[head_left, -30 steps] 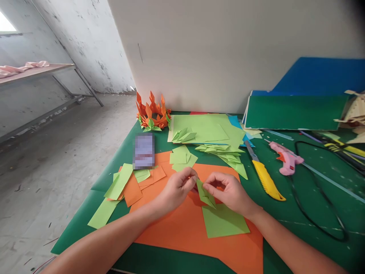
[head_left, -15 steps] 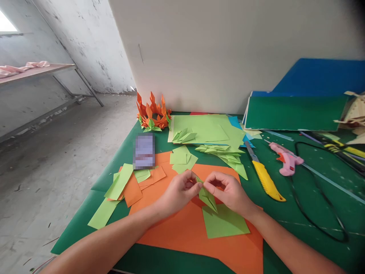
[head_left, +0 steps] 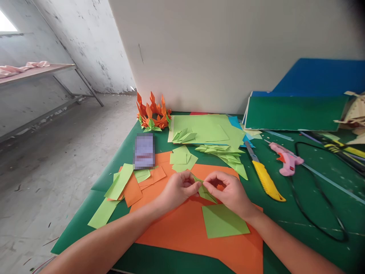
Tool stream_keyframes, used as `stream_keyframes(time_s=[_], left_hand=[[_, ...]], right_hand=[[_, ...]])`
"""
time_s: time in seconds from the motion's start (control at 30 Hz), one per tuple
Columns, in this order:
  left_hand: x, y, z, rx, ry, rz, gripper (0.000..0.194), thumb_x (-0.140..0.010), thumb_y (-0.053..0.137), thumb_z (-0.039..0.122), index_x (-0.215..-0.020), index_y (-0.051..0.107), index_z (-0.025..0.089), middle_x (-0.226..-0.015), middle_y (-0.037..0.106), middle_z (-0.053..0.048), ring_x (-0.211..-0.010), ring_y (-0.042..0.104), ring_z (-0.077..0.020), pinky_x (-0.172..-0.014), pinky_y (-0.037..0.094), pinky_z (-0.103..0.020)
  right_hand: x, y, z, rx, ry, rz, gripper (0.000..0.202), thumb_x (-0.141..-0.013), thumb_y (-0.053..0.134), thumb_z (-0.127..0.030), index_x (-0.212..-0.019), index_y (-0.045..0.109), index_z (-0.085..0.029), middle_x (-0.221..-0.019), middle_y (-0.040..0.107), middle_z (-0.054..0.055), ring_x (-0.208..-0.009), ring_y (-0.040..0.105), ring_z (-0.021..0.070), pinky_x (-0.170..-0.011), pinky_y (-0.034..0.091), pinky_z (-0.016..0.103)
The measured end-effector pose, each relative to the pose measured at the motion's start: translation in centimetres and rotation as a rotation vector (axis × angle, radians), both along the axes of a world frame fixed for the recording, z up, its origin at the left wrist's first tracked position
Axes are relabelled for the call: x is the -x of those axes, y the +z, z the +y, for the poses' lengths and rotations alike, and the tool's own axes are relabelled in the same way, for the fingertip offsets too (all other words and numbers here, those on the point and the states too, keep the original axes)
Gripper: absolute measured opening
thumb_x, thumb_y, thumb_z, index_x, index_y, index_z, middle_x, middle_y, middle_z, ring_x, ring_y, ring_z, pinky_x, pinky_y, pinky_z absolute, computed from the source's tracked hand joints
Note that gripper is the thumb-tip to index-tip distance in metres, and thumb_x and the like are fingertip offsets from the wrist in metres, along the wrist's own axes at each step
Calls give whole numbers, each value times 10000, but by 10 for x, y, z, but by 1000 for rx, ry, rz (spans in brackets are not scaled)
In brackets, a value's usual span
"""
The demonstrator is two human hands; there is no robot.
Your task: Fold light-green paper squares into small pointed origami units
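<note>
Between my two hands is a small folded green paper piece [head_left: 207, 195], held above a large orange sheet [head_left: 176, 232]. My left hand [head_left: 182, 188] pinches its upper left part between thumb and fingers. From the other side my right hand [head_left: 226, 189] grips its upper edge, thumb against fingertips. Parts of the folds are hidden behind the fingers. Just below my right hand, a flat green paper square [head_left: 225, 222] lies on the orange sheet.
Past my hands lie folded green pieces [head_left: 222, 151] and green sheets [head_left: 199, 127]. An orange paper crown [head_left: 152, 114] stands back left, near a blurred purple object [head_left: 144, 151]. A yellow utility knife [head_left: 266, 180] with its blade out and a pink glue gun [head_left: 286, 158] with a looping cord lie right.
The folded green piece has tilted, and its lower tip has risen a little from over the green square. Both hands keep nearly the same place and grip.
</note>
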State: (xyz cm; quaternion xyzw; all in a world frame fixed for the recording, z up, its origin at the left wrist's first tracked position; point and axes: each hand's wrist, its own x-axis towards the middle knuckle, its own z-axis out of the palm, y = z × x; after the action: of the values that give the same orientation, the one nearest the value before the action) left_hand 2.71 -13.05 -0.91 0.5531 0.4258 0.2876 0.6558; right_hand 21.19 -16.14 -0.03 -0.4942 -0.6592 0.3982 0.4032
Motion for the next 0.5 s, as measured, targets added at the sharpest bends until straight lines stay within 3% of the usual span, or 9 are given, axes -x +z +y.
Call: stream_keyframes(time_s=[0.17,0.37,0.5], left_hand=[[-1,1,-1,-3,18,-38,281,-794,678,361,-716,506,154,-661,599,8,-636,665,-140,-588,518,-229],[-2,4,-3,-20,16,-18,227,-811,654,329,-752,535,145,-665,617,-3,-654,676,-149,-604,532,-237],[-3,6,-5,15,33,-17,224,-805,651,325,-740,542,140,-701,638,-14,-664,684,-147,-632,542,-242]], right_hand=[[2,-2,-2,-254,-54,-134,83,-884,599,-234,-805,606,-212,-755,638,8,-644,557,135,-603,473,246],[3,-4,-2,-402,-63,-231,44,-897,593,-193,-869,606,-224,-774,657,12,-680,592,148,-631,489,267],[3,-3,-1,-587,-49,-314,75,-902,584,-143,-879,591,-215,-780,661,26,-729,611,163,-676,498,293]])
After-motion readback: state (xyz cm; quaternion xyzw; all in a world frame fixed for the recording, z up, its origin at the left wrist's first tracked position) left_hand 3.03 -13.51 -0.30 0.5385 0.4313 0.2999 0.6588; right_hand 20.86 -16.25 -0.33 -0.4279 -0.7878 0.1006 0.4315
